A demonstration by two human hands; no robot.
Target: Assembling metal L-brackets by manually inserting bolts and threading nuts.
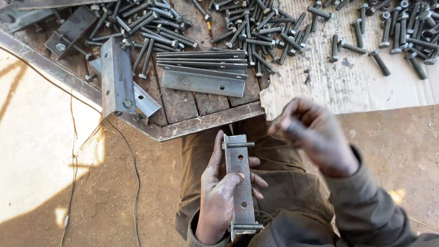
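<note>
We grip the angle bracket (pixel 240 183) in our left hand (pixel 219 201), two bolts through it; our blurred right hand (pixel 315 137) seems pinched on something small, perhaps a nut needing careful threading.

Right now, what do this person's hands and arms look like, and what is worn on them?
Both hands are bare, without gloves, and smeared with dark grime. The left hand shows soiled fingers and a dirty thumb. The right hand is blurred, so fine detail is lost. A dull olive-brown long sleeve covers the right arm to the wrist, its fabric creased. The left cuff is barely visible at the bottom edge.
</note>
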